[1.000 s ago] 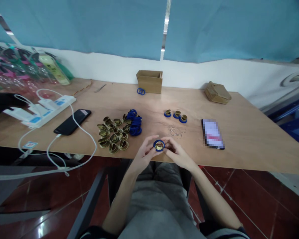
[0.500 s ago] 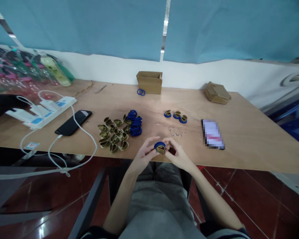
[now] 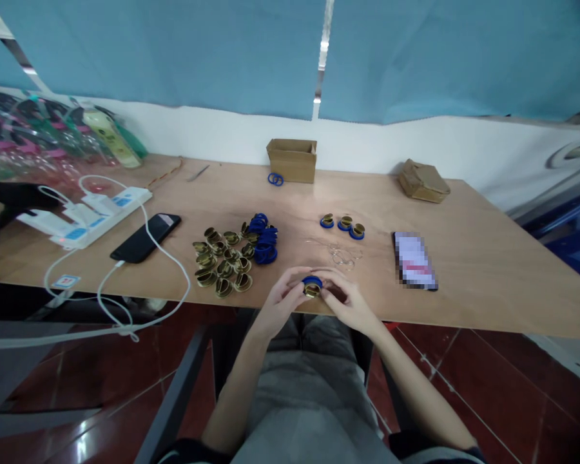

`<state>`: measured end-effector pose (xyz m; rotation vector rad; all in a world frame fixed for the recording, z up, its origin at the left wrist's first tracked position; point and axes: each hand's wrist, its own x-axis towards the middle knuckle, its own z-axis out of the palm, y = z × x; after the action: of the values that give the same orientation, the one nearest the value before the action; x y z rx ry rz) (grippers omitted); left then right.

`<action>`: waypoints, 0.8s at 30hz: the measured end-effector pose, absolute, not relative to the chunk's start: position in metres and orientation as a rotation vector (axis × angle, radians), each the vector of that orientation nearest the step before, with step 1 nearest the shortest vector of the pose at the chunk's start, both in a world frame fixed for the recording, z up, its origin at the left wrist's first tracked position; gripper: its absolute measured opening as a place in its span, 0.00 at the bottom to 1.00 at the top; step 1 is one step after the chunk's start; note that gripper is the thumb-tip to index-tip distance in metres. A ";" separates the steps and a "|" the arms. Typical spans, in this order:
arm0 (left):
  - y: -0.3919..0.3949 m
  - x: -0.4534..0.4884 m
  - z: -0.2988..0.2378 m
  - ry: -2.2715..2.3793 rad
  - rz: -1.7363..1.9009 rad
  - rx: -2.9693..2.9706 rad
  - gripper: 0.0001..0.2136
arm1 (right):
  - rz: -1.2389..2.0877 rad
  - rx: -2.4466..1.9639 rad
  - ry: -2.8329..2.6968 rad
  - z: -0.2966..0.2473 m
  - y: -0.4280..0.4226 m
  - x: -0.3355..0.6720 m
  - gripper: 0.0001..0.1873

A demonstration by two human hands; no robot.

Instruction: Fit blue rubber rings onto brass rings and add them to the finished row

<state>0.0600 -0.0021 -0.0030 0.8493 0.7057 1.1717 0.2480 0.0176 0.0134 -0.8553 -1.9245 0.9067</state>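
Observation:
Between my hands, just above the table's front edge, is a round brass-coloured metal part with a blue ring around it. My left hand grips its left side between thumb and fingers. From the right, my right hand pinches the same part, its fingers curved over the far side. Left of my hands lie several loose brass-coloured parts in a cluster, beside a pile of blue rings. Beyond my right hand sit three brass parts fitted with blue rings, near some tangled thin wire or thread.
An open cardboard box stands at the back beside loose blue rings. A closed brown packet is at back right. One phone lies right, another phone left, by a power strip with trailing cables. Bottles crowd the back left.
The fingers of both hands have closed in around the blue ring and brass part, the right fingers now reaching over its far side. The view has shifted slightly; the table things stay put.

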 end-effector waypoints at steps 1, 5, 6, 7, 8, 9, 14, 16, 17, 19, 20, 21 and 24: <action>-0.002 0.060 -0.003 0.706 1.176 0.846 0.17 | 0.895 -0.858 -1.925 0.014 0.017 0.248 0.19; -0.002 0.059 -0.004 0.699 1.178 0.866 0.16 | 0.847 -0.844 -1.949 0.014 0.017 0.250 0.19; -0.002 0.059 -0.006 0.695 1.175 0.875 0.16 | 0.832 -0.839 -1.956 0.013 0.017 0.250 0.19; -0.002 0.058 -0.007 0.694 1.167 0.887 0.16 | 0.816 -0.836 -1.958 0.013 0.017 0.250 0.19; -0.002 0.058 -0.008 0.700 1.158 0.899 0.16 | 0.803 -0.834 -1.956 0.013 0.017 0.250 0.19; -0.002 0.057 -0.010 0.711 1.148 0.912 0.16 | 0.796 -0.830 -1.951 0.014 0.017 0.250 0.19; -0.002 0.054 -0.015 0.807 1.141 0.976 0.16 | 0.876 -0.809 -1.932 0.017 0.016 0.250 0.16; -0.001 0.054 -0.015 0.821 1.165 0.978 0.14 | 0.900 -0.803 -1.929 0.017 0.015 0.249 0.15; -0.001 0.055 -0.015 0.820 1.179 0.971 0.14 | 0.904 -0.800 -1.929 0.017 0.016 0.249 0.15; 0.000 0.057 -0.014 0.801 1.205 0.943 0.13 | 0.898 -0.800 -1.931 0.016 0.016 0.249 0.15; 0.000 0.057 -0.014 0.787 1.210 0.928 0.13 | 0.891 -0.807 -1.930 0.014 0.017 0.250 0.15; 0.000 0.058 -0.013 0.773 1.208 0.917 0.13 | 0.883 -0.824 -1.930 0.012 0.018 0.250 0.15; 0.001 0.058 -0.012 0.754 1.175 0.921 0.15 | 0.885 -0.911 -1.915 0.006 0.020 0.250 0.14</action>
<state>0.0584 0.0007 -0.0122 0.9213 0.7540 1.1751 0.2495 0.0203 0.0063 -0.9112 -1.9148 0.8849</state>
